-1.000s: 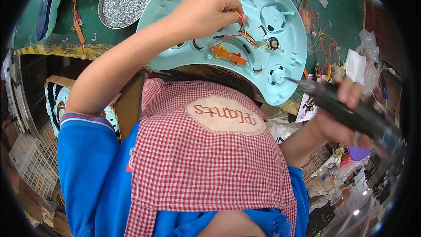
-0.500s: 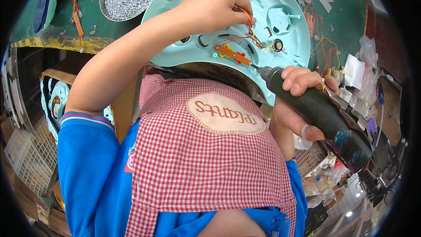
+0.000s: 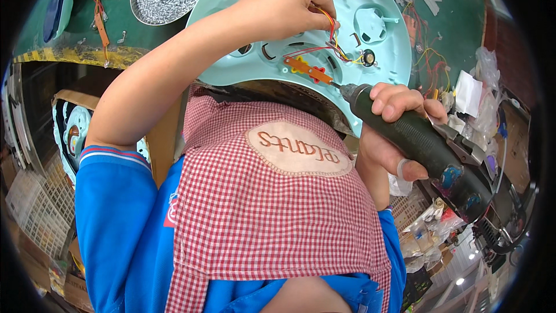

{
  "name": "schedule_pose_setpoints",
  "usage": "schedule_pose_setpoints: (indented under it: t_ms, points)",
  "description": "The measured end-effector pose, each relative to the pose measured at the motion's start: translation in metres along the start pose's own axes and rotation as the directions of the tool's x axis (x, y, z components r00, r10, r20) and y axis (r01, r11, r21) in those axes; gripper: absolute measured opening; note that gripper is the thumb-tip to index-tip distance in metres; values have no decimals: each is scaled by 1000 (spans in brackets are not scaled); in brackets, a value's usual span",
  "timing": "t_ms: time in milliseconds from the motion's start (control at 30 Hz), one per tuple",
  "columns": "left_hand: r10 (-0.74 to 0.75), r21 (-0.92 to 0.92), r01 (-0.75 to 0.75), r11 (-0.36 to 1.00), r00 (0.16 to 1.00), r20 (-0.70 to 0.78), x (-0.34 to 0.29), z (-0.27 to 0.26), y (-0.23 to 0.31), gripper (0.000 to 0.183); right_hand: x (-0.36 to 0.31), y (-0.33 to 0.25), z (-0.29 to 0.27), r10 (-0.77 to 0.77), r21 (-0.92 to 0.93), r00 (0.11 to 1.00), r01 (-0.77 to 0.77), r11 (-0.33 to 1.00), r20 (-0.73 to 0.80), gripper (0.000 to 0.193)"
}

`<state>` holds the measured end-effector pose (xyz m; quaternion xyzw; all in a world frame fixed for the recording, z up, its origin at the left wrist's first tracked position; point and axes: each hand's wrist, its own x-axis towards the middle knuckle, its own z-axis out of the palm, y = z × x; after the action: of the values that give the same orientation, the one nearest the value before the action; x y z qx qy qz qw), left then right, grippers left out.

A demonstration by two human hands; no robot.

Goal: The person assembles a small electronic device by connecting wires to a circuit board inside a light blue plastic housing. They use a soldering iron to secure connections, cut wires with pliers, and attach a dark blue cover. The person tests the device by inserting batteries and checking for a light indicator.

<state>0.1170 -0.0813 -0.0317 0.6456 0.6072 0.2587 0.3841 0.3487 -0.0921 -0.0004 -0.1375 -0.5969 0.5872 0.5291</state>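
Left grip: left hand (image 3: 292, 8), at 12 o'clock, fingertips pinched on coloured wires (image 3: 332, 36).
Right grip: right hand (image 3: 377, 144), 3 o'clock, wrapped around a dark power driver (image 3: 431, 153).
Orange strip (image 3: 309, 71): 6 o'clock inside the teal shell (image 3: 231, 72), bit at its 4 o'clock end.
Good driving: probably square bit, even pressure, wires clear.

Head-worn left fisheye | looks down | near left hand (image 3: 291, 7), right hand (image 3: 379, 146)
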Motion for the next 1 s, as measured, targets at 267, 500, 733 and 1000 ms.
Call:
schedule_pose_setpoints:
  t_ms: [267, 500, 733, 1000]
  points:
    - [-5, 8, 5, 1000, 1000, 12, -1, -2, 2, 21, 4, -3, 7, 25, 12, 997, -24, 1000, -70, 108]
    - [-37, 11, 37, 999, 999, 13, 0, -2, 3, 22, 2, -4, 4, 31, 15, 996, -30, 999, -78, 109]
    - [-34, -23, 35, 999, 999, 16, 0, -1, 3, 22, 0, -1, 0, 20, 9, 1000, -20, 1000, 23, 102]
    - [-39, -20, 40, 999, 999, 15, -2, -4, 6, 22, 7, -7, 17, 51, 165, 996, -37, 986, -78, 98]
